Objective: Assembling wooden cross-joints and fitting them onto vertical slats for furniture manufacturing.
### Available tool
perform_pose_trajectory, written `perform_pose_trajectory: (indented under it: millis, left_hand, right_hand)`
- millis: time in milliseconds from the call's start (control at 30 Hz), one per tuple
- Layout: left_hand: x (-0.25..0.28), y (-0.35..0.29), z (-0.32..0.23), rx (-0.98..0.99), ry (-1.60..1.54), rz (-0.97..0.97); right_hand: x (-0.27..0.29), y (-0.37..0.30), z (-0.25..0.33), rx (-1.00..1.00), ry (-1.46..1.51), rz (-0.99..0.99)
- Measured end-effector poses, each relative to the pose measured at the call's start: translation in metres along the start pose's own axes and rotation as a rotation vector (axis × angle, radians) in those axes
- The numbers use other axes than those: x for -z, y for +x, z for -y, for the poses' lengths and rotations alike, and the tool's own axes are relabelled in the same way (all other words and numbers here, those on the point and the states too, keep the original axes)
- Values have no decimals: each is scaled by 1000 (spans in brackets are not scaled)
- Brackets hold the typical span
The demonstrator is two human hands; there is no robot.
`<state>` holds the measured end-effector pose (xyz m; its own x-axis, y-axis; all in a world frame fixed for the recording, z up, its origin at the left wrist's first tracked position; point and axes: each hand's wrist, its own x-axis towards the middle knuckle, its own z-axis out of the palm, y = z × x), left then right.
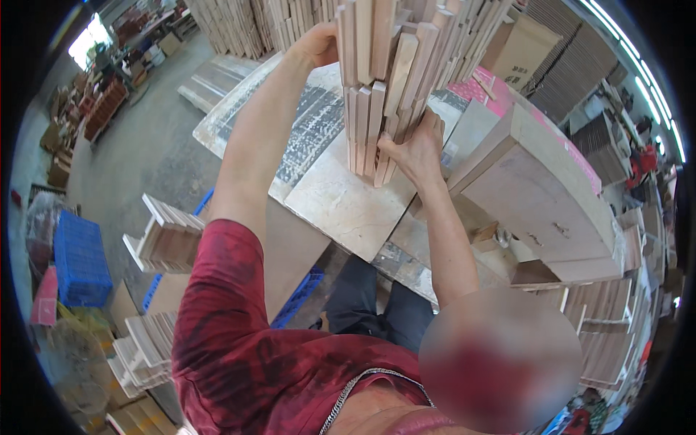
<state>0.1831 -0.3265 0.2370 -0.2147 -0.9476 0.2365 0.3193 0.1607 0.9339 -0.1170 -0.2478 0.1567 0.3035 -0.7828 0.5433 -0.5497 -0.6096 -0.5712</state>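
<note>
A tall upright bundle of pale and brownish wooden strips (pixel 384 94) stands on a smooth light board (pixel 348 203) on the worktable. Its strips sit at uneven heights, with some ends stepped. High on the bundle's left side is my left hand (pixel 319 45), pressed against the wood; its fingertips disappear behind the strips. Lower on the right, my right hand (pixel 420 148) grips the bundle. The right thumb lies across the near face, while the other fingers reach round the right side and are partly hidden.
A large box-like wooden piece (pixel 536 196) stands to the right of the board. More strips (pixel 239 29) are stacked upright beyond the table. Bundles of slats (pixel 167 239) lie at the left, near a blue crate (pixel 82 257). Brown cardboard (pixel 533 51) leans at the far right.
</note>
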Motion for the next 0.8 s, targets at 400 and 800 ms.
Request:
perform_pose_trajectory:
  millis: [400,800]
  left_hand:
    - [1,-13,8,45,1,44]
    - [15,-18,16,199,365,-154]
  right_hand:
    - [-5,4,-4,40,-3,-25]
    - [2,1,-12,29,-48,-14]
